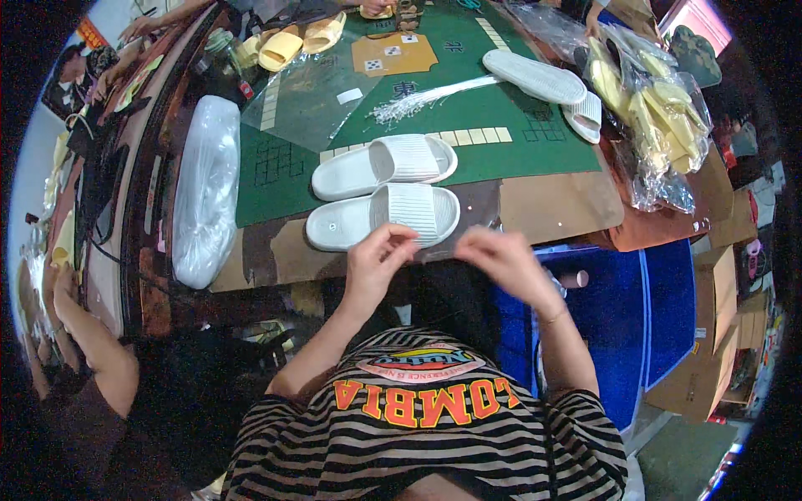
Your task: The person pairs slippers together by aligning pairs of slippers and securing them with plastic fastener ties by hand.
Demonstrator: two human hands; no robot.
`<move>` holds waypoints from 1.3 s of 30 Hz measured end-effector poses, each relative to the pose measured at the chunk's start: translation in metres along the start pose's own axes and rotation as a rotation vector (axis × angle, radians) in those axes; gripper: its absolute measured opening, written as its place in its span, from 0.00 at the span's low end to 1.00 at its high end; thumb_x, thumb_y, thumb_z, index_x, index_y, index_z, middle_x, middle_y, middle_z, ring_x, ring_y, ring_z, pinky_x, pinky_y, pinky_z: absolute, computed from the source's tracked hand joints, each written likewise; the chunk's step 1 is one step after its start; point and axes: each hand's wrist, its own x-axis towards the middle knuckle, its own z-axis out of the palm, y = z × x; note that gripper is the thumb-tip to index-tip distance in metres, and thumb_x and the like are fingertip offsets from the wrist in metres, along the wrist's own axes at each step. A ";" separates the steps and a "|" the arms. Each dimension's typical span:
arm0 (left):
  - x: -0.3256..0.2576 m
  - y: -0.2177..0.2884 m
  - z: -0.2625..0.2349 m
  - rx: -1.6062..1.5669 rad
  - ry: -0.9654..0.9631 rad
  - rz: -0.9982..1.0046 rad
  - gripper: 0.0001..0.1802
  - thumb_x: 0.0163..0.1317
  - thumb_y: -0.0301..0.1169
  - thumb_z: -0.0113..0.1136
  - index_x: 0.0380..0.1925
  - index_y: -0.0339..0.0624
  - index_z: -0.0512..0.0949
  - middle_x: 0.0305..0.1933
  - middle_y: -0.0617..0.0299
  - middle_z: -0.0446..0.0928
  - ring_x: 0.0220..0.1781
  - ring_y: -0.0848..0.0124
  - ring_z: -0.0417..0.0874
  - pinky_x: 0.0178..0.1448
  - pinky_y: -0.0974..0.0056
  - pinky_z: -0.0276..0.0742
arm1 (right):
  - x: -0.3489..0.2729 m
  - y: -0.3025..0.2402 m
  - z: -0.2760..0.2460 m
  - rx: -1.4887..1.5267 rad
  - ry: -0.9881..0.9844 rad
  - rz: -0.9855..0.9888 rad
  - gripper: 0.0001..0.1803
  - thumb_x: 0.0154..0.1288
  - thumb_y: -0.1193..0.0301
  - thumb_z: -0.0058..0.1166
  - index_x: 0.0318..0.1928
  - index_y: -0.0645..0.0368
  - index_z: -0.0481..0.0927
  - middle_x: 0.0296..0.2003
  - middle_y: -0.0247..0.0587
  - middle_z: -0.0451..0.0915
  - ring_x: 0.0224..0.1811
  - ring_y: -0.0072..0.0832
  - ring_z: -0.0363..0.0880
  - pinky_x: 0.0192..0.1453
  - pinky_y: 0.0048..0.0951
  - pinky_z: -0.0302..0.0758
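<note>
Side by side at the table's near edge lie two white slide slippers: a far one (342,173) and a near one (341,227), toes to the right. My left hand (378,265) is at the near slipper's lower edge, its thumb and fingertips pinched together. Just right of the toes, my right hand (508,263) is closed too, fingertips together and apart from the slippers. Whatever thin thing the fingertips may hold is too small to make out. Beyond the pair lies a bunch of thin white plastic strands (422,102) on the green mat (468,159).
A long clear-wrapped white bundle (206,188) lies at the left. Two more white slippers (535,75) rest far right, beside bagged yellow slippers (660,117). Loose yellow slippers (281,51) are far left. A blue bin (601,317) stands below the table; other people work around.
</note>
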 end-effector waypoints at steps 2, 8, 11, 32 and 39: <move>0.006 -0.002 -0.014 0.326 0.157 0.164 0.05 0.60 0.24 0.58 0.36 0.35 0.78 0.32 0.61 0.80 0.34 0.74 0.80 0.41 0.69 0.74 | -0.031 0.012 -0.034 0.246 0.263 0.307 0.09 0.63 0.69 0.54 0.36 0.63 0.78 0.27 0.27 0.77 0.32 0.18 0.74 0.36 0.22 0.71; 0.019 -0.040 -0.038 0.132 0.159 -0.067 0.09 0.66 0.27 0.52 0.42 0.35 0.77 0.36 0.59 0.81 0.38 0.77 0.80 0.43 0.71 0.74 | -0.209 0.082 -0.044 0.296 0.278 0.817 0.08 0.62 0.68 0.53 0.28 0.58 0.78 0.19 0.23 0.69 0.21 0.12 0.62 0.23 0.20 0.57; 0.030 -0.045 -0.028 0.305 0.117 -0.069 0.11 0.64 0.25 0.52 0.45 0.34 0.76 0.37 0.58 0.81 0.38 0.76 0.80 0.43 0.70 0.74 | -0.278 0.107 0.028 0.460 0.096 0.972 0.09 0.62 0.67 0.54 0.33 0.60 0.80 0.24 0.26 0.74 0.25 0.14 0.67 0.30 0.18 0.64; 0.066 -0.047 -0.012 0.975 0.202 0.317 0.12 0.54 0.31 0.61 0.39 0.41 0.75 0.42 0.60 0.75 0.48 0.60 0.72 0.50 0.57 0.65 | 0.039 -0.001 -0.123 0.383 0.920 -0.348 0.06 0.65 0.72 0.53 0.36 0.63 0.78 0.27 0.27 0.74 0.24 0.13 0.66 0.25 0.16 0.60; 0.029 -0.019 -0.025 0.860 0.356 0.335 0.14 0.52 0.27 0.62 0.40 0.39 0.75 0.39 0.57 0.74 0.53 0.57 0.71 0.57 0.54 0.64 | 0.031 0.071 -0.034 -0.307 0.116 -0.003 0.07 0.58 0.71 0.57 0.34 0.62 0.79 0.24 0.45 0.79 0.26 0.32 0.79 0.31 0.30 0.72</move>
